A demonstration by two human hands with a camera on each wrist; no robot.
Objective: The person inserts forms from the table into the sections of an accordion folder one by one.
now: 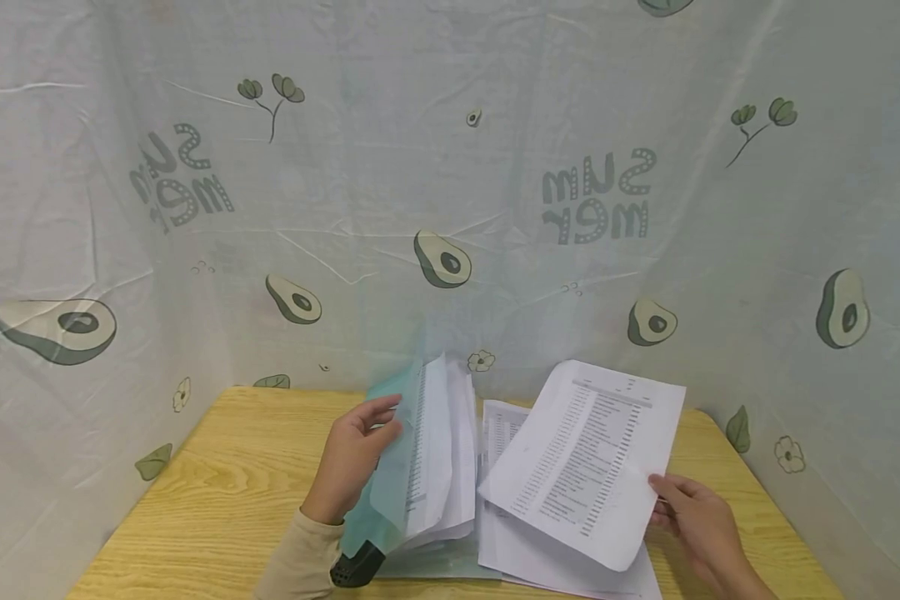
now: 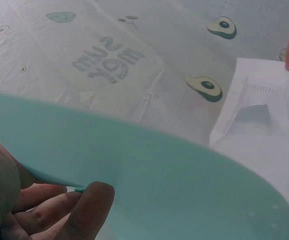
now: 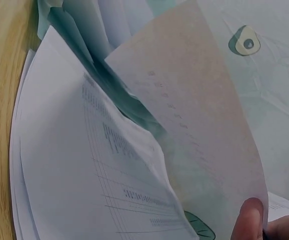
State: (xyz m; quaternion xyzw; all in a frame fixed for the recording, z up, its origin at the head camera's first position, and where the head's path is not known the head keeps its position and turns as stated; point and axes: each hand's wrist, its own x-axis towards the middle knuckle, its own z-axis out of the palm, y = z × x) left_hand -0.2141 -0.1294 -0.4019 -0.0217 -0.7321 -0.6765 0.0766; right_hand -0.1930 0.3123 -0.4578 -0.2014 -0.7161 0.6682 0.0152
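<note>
In the head view my left hand is at the raised cover of a teal plastic folder, its fingers curled at the cover. The left wrist view shows that hand's fingers at the folder's edge. Several white printed papers stand fanned inside the folder. On the right, my right hand pinches a printed sheet by its right edge, thumb on the near face. The sheet is tilted above a stack of printed papers; the right wrist view shows the sheet's back.
The wood-grain table lies under everything. Behind and at both sides hangs a pale curtain with avocado prints, close to the table's back edge. A dark wrist device sits by the left sleeve.
</note>
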